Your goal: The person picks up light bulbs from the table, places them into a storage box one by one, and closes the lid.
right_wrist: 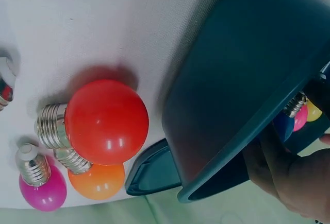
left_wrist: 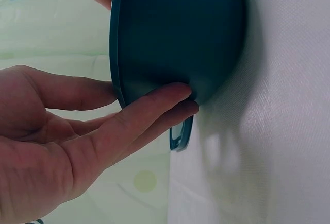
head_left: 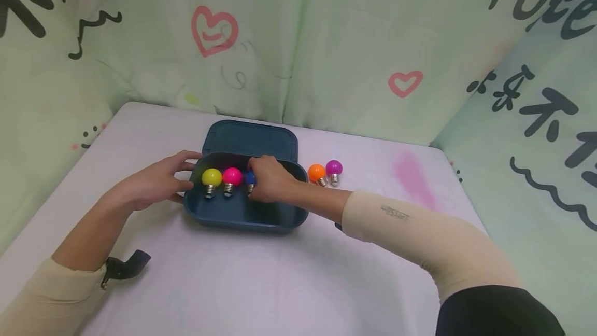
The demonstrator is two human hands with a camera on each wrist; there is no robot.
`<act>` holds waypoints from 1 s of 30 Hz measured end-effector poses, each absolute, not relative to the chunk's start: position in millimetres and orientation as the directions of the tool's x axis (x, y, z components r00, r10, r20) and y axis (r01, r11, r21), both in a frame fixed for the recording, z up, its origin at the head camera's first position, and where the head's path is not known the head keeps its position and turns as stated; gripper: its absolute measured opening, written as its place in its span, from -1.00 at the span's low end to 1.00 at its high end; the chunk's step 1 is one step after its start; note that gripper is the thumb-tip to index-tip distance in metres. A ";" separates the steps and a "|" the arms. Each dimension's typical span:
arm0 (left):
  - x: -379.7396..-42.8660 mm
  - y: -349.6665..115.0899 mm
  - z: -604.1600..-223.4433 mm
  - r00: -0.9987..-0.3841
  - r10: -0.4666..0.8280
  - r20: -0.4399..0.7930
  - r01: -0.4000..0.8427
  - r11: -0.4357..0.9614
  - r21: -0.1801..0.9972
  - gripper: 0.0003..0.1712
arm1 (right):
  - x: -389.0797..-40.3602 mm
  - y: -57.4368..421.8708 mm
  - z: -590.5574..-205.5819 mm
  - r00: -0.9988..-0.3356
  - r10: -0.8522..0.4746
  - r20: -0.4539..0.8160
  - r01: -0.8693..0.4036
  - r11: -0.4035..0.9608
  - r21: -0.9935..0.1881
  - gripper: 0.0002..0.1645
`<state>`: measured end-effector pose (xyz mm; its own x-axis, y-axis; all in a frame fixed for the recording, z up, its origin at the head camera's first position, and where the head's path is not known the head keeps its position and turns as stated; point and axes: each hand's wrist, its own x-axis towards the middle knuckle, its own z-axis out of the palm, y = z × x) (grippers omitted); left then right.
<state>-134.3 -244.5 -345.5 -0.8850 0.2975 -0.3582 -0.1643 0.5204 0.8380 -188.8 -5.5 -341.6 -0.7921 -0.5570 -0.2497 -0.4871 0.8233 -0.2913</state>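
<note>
A dark teal box [head_left: 224, 222] sits on the table with a yellow light bulb [head_left: 212, 177], a pink light bulb [head_left: 232, 176] and a blue light bulb [head_left: 251, 177] in a row inside. My right hand [head_left: 272, 178] reaches into the box and holds the blue bulb at its right side; the fingers partly cover it. Around the box's left end, my left hand [head_left: 160, 178] has its fingers stretched out. In the left wrist view, its fingertips [left_wrist: 180, 90] rest against the outer wall near the rim.
Right of the box lie an orange light bulb [head_left: 316, 172] and a purple light bulb [head_left: 333, 167]. The right wrist view adds a red light bulb [right_wrist: 105, 123], hidden by my arm from above. The box's lid [head_left: 252, 138] lies behind it. Printed curtains [head_left: 336, 66] enclose the table.
</note>
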 end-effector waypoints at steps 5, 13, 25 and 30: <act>-133.8 -243.9 -343.5 -0.886 0.298 -0.356 -0.162 0.520 0.839 -0.23 | -189.8 -9.2 -344.4 -0.801 -0.544 -0.251 -0.474 0.832 -0.290 -0.32; -134.9 -245.8 -347.5 -0.887 0.291 -0.358 -0.165 0.525 0.835 -0.22 | -188.6 -14.0 -348.4 -0.797 -0.552 -0.243 -0.489 0.827 -0.276 -0.32; -134.5 -245.0 -348.0 -0.889 0.289 -0.355 -0.162 0.527 0.835 -0.22 | -185.0 -15.2 -353.1 -0.806 -0.565 -0.177 -0.530 0.821 -0.210 -0.19; -134.5 -245.0 -349.0 -0.889 0.287 -0.356 -0.164 0.528 0.834 -0.22 | -184.0 -14.9 -353.6 -0.808 -0.565 -0.167 -0.537 0.823 -0.186 -0.17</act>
